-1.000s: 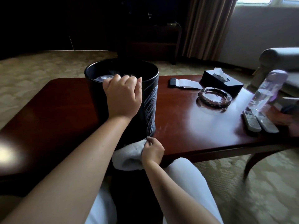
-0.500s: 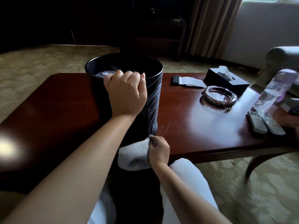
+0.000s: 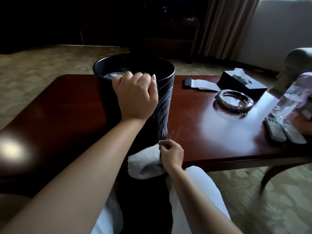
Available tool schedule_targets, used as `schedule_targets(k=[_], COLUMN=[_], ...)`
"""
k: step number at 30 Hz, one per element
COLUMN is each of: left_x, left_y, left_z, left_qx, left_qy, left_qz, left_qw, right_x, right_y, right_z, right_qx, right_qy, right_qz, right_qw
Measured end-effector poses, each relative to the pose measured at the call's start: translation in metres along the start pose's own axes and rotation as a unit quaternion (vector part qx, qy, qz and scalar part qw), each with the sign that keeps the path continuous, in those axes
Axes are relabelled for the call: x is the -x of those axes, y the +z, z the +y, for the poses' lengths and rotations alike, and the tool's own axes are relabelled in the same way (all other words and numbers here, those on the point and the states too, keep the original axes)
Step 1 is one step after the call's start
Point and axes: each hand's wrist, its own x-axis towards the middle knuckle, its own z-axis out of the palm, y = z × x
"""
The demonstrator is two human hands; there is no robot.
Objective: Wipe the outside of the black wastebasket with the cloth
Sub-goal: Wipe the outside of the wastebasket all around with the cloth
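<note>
The black wastebasket (image 3: 164,105), round with pale line drawings on its side, stands upright on the dark red wooden table (image 3: 199,132) near its front edge. My left hand (image 3: 136,97) grips the near rim, fingers curled over the top. My right hand (image 3: 172,153) holds a folded grey-white cloth (image 3: 145,163) against the bottom of the basket's near side, at the table edge. Something pale and crumpled lies inside the basket.
On the right of the table are a glass ashtray (image 3: 233,101), a black tissue box (image 3: 242,83), a dark flat item with white paper (image 3: 200,84), a clear bottle (image 3: 292,97) and two remotes (image 3: 283,130). An armchair (image 3: 298,59) stands at far right. My white-trousered knees are below.
The cloth and my right hand have stayed low at the basket's base, shifting slightly right. My left hand keeps its grip on the rim. The view has tilted a little.
</note>
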Motion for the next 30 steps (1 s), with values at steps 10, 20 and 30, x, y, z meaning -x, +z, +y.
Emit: schedule_targets(k=[10, 20, 30], left_x=[0.0, -0.002, -0.001], left_y=[-0.001, -0.002, 0.001], left_z=[-0.001, -0.001, -0.001], left_qx=[-0.014, -0.01, -0.008], left_qy=[0.0, 0.003, -0.001], left_qz=[-0.015, -0.021, -0.017], left_qw=[1.0, 1.0, 1.0], right_x=[-0.007, -0.021, -0.005], right_y=[0.0, -0.001, 0.003], right_z=[-0.006, -0.017, -0.01], right_qx=[0.002, -0.077, -0.013], right_qy=[0.042, 0.151, 0.066], right_qz=[-0.005, 0.032, 0.009], right_qw=[0.999, 0.985, 0.998])
